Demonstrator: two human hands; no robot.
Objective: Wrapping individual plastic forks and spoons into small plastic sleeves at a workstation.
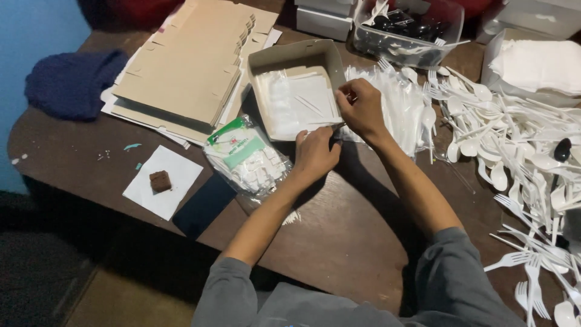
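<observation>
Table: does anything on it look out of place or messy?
Yes. White plastic forks and spoons lie scattered in a loose heap on the right side. A small brown cake piece sits alone on a napkin at the left.

place: food-packing worktable | signs: flat cardboard boxes (pixel 187 60), heaped white plastic cutlery (pixel 514 133), napkins (pixel 538 63)

The person wears a grey long-sleeved top of soft, matte cloth; both sleeves are pushed up above the elbows, bunching into thick folds there; the forearms below are bare; the left hand (pixel 315 152) and the right hand (pixel 362 109) are bare too, with no gloves, rings, watch or bands that I can make out; the grey cloth shows no print or pattern in this dim light.
</observation>
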